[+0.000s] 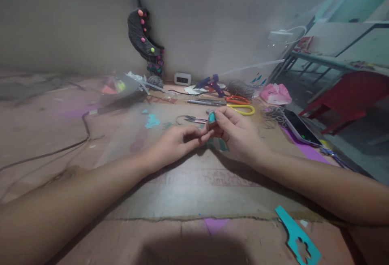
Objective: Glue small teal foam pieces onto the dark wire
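Both hands meet over a sheet of cardboard on the floor. My right hand is closed, pinching a small brown piece with a teal tip. My left hand is closed too, its fingertips touching the same small piece from the left. A small thread snip lies just beyond the hands. Teal scraps lie to the left of it.
Yellow and orange scissors, a blue glue gun, twine, a pink bag and a phone lie at the back right. A teal cut-out strip sits near right. A black cable crosses the left. A red chair stands right.
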`<state>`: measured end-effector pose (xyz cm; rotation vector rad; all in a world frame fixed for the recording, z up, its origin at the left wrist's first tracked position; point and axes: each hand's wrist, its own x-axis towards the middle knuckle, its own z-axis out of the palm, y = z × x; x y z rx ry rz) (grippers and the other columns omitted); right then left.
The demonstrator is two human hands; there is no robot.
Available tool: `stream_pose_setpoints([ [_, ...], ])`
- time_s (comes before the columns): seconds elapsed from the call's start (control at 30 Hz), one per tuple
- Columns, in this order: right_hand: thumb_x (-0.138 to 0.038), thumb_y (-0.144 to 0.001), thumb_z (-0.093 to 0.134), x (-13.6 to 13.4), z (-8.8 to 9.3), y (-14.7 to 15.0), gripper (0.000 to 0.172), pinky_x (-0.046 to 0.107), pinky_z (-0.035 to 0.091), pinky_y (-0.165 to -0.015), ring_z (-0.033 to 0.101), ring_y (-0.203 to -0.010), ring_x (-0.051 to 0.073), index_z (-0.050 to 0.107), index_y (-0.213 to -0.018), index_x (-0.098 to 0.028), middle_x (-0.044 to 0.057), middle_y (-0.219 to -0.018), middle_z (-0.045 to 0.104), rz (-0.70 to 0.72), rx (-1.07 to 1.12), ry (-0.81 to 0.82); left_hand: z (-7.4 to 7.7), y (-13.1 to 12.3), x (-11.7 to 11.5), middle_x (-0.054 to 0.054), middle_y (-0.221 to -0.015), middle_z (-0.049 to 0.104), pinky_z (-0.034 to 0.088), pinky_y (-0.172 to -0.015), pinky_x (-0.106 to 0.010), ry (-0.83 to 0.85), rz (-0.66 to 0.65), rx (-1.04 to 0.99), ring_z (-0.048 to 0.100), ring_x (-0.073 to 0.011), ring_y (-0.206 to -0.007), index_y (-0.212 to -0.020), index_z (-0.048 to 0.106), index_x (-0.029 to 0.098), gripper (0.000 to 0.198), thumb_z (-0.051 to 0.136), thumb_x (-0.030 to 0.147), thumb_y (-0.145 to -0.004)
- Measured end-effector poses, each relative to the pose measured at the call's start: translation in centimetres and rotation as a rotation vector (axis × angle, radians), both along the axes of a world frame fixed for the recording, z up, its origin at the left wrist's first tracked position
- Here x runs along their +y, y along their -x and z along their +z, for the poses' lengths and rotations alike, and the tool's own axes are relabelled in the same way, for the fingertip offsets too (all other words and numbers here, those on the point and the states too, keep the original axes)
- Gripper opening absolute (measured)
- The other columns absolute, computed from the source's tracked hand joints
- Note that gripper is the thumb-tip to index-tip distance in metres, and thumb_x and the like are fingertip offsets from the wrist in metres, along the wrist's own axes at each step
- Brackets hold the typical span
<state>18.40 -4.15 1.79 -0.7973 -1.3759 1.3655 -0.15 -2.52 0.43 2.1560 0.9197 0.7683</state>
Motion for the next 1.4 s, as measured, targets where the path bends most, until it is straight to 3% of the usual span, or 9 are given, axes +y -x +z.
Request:
stream_pose_setpoints([
  [0.2, -0.042, -0.091, 0.06, 0.7, -0.2, -0.5, 0.022, 0.028, 0.056, -0.065, 0.067, -0.063, 0.012, 0.051, -0.087, -0.022, -0.002, -0.073, 0.066, -0.06, 0.013, -0.013, 0.5, 0.1, -0.1, -0.001, -0.086, 0.075, 0.049, -0.074, -0.03, 0.003, 0.024, 0.022, 0.065, -0.0195, -0.079, -0.087, 0.072, 0.023, 0.018, 0.056, 0.03, -0.086],
  [0.43, -0.044, -0.09, 0.061, 0.8, -0.5, -0.5, 0.024, 0.03, 0.056, -0.069, 0.066, -0.065, 0.012, 0.052, -0.088, -0.022, -0.002, -0.073, 0.065, -0.063, -0.01, -0.017, 0.6, -0.1, -0.2, 0.001, -0.078, 0.073, 0.046, -0.068, -0.027, -0.017, 0.084, 0.034, 0.062, -0.0176, -0.073, -0.08, 0.071, 0.022, 0.017, 0.062, 0.036, -0.083],
  [0.73, -0.042, -0.089, 0.062, 1.3, -0.6, -0.7, 0.022, 0.028, 0.056, -0.067, 0.065, -0.064, 0.011, 0.053, -0.087, -0.022, -0.003, -0.073, 0.066, -0.104, 0.006, -0.064, 0.5, 0.2, 0.1, -0.001, -0.083, 0.075, 0.048, -0.073, -0.029, 0.015, 0.019, 0.018, 0.067, -0.0184, -0.076, -0.079, 0.071, 0.021, 0.03, 0.047, 0.032, -0.093],
  [0.9, -0.045, -0.086, 0.066, 1.4, -0.1, -1.1, 0.027, 0.025, 0.053, -0.059, 0.062, -0.06, 0.011, 0.053, -0.085, -0.022, -0.003, -0.069, 0.063, -0.172, -0.03, -0.085, -0.1, -0.1, 0.6, -0.005, -0.083, 0.074, 0.051, -0.074, -0.032, 0.205, 0.112, -0.146, 0.067, -0.02, -0.079, -0.084, 0.073, 0.02, 0.029, 0.05, 0.037, -0.091],
  [1.07, -0.04, -0.089, 0.064, 2.1, 1.2, -1.9, 0.022, 0.021, 0.043, -0.05, 0.052, -0.052, 0.008, 0.055, -0.082, -0.021, -0.005, -0.06, 0.057, -0.248, -0.032, -0.172, -0.8, 0.5, 2.1, -0.004, -0.08, 0.068, 0.047, -0.059, -0.025, 0.408, 0.277, -0.448, 0.059, -0.012, -0.063, -0.101, 0.068, 0.015, 0.028, 0.057, 0.037, -0.088],
  [1.17, -0.037, -0.088, 0.065, 3.4, 1.3, -2.7, 0.022, 0.02, 0.039, -0.048, 0.048, -0.05, 0.008, 0.054, -0.08, -0.02, -0.006, -0.057, 0.053, -0.315, -0.009, -0.198, -1.1, 1.3, 3.3, -0.002, -0.08, 0.063, 0.043, -0.055, -0.022, 0.345, 0.459, -0.687, 0.054, -0.0087, -0.061, -0.096, 0.065, 0.015, 0.026, 0.061, 0.04, -0.086],
  [1.23, -0.038, -0.087, 0.066, 4.1, 0.9, -3.1, 0.024, 0.019, 0.037, -0.046, 0.046, -0.047, 0.007, 0.053, -0.077, -0.02, -0.006, -0.055, 0.052, -0.358, -0.015, -0.162, -1.1, 1.6, 3.3, -0.001, -0.078, 0.061, 0.043, -0.056, -0.022, 0.292, 0.512, -0.65, 0.054, -0.0092, -0.062, -0.092, 0.065, 0.015, 0.026, 0.062, 0.041, -0.086],
  [1.3, -0.039, -0.087, 0.066, 4.4, 0.5, -3.2, 0.026, 0.019, 0.036, -0.046, 0.047, -0.046, 0.007, 0.052, -0.075, -0.019, -0.005, -0.055, 0.053, -0.369, -0.038, -0.115, -0.7, 1.6, 2.5, -0.001, -0.077, 0.062, 0.045, -0.06, -0.024, 0.185, 0.438, -0.504, 0.056, -0.0116, -0.065, -0.089, 0.066, 0.016, 0.029, 0.058, 0.045, -0.089],
  [1.4, -0.04, -0.087, 0.066, 3.8, 0.2, -2.8, 0.026, 0.019, 0.04, -0.048, 0.049, -0.048, 0.007, 0.054, -0.077, -0.019, -0.004, -0.058, 0.056, -0.321, -0.059, -0.106, 0.3, 1.2, 0.3, -0.004, -0.08, 0.067, 0.047, -0.068, -0.029, -0.054, 0.15, -0.189, 0.061, -0.0161, -0.074, -0.083, 0.066, 0.018, 0.036, 0.042, 0.042, -0.097],
])
